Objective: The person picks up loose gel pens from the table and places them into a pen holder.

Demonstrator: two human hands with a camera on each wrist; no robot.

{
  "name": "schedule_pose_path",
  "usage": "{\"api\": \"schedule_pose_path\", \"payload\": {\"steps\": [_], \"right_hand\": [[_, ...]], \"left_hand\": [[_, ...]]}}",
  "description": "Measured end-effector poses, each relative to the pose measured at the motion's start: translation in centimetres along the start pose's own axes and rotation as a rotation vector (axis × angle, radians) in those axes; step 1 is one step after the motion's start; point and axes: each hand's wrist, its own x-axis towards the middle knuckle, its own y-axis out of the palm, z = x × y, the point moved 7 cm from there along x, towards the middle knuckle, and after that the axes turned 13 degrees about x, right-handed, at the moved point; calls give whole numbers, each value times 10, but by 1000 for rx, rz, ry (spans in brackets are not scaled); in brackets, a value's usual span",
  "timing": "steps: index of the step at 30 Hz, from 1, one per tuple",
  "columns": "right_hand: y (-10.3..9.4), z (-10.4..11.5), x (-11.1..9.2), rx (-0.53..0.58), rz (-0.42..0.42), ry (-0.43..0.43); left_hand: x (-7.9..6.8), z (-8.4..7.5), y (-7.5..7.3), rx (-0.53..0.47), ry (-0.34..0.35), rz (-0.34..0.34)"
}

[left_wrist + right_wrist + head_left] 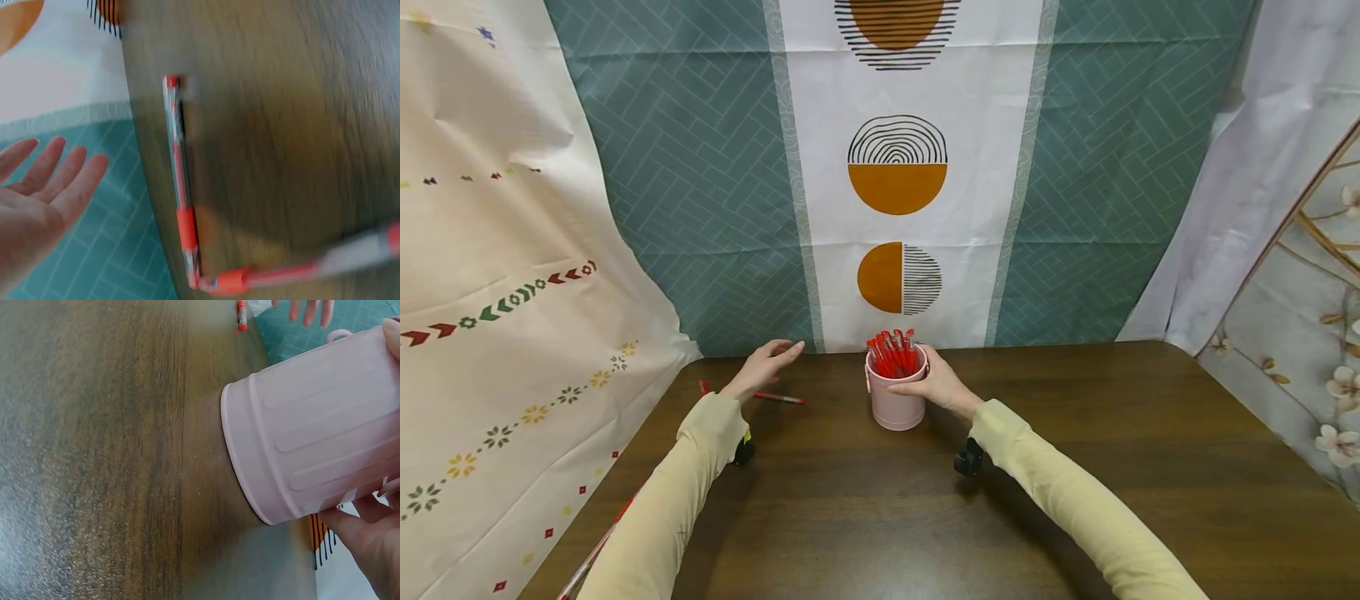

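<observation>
A pink pail-shaped pen holder (897, 411) stands upright on the table, full of red pens (892, 356). My right hand (946, 386) grips it from the right, thumb over the near side of the rim and fingers round the far side. In the right wrist view the ribbed wall of the holder fills much of the frame. At the back left, my left hand (767, 365) hovers with extended fingers and holds nothing. Below it lie a red pen (180, 175) and a second red pen (300, 269), their tips meeting at a corner.
More red and clear pens (587, 560) lie along the table's left edge, partly behind my left sleeve (662, 508). The dark wooden table (880, 517) ends at a patterned cloth backdrop (737, 208), with cloth hanging on both sides too.
</observation>
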Motion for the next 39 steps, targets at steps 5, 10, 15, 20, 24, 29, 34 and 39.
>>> {"api": "schedule_pose_path", "payload": {"steps": [5,10,15,20,24,29,34,39], "right_hand": [[6,22,-13,-1,29,36],[9,32,-19,10,66,21],[9,31,-19,22,62,18],[8,29,-18,16,58,29],[8,26,-15,15,63,25],[2,8,-5,29,42,15],[0,-1,0,16,17,-6],[1,3,-3,22,13,6]], "left_hand": [[-7,13,-26,112,-42,-99],[-20,32,-48,292,-100,-287],[-28,60,-56,357,-261,-355],[-34,82,-55,384,-410,-355],[-38,95,-52,407,-489,-375],[-38,108,-45,427,-563,-355],[-39,120,-36,437,-627,-284],[-41,128,-28,415,-708,-214]]}}
